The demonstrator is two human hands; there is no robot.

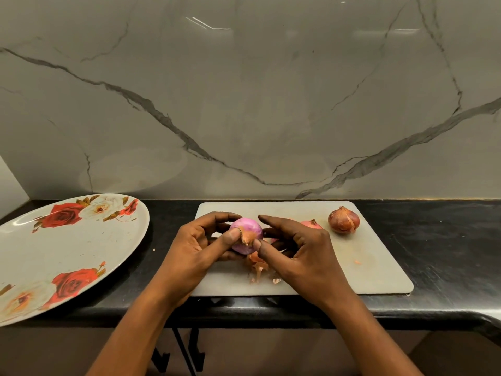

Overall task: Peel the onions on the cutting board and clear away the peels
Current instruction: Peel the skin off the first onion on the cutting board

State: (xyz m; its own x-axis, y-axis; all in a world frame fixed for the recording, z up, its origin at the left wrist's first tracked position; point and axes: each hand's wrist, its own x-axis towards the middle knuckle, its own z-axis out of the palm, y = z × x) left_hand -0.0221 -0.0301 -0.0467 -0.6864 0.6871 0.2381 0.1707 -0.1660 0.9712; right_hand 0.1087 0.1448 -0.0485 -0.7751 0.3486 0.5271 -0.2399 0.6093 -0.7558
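Observation:
A mostly peeled pink onion (248, 229) is held above the white cutting board (379, 267). My left hand (198, 248) grips it from the left, thumb on its front. My right hand (301, 248) pinches a strip of brown skin (247, 237) still stuck to the onion's near end. Loose peels (259, 267) lie on the board under my hands. Behind my right hand a second onion (311, 223) is partly hidden. An unpeeled brown onion (343, 220) stands at the board's far right.
A large white plate with red roses (40, 253) sits on the black counter (447, 240) to the left of the board, overhanging the front edge. A marble wall rises directly behind the counter. A small peel scrap (357, 262) lies on the board's right side.

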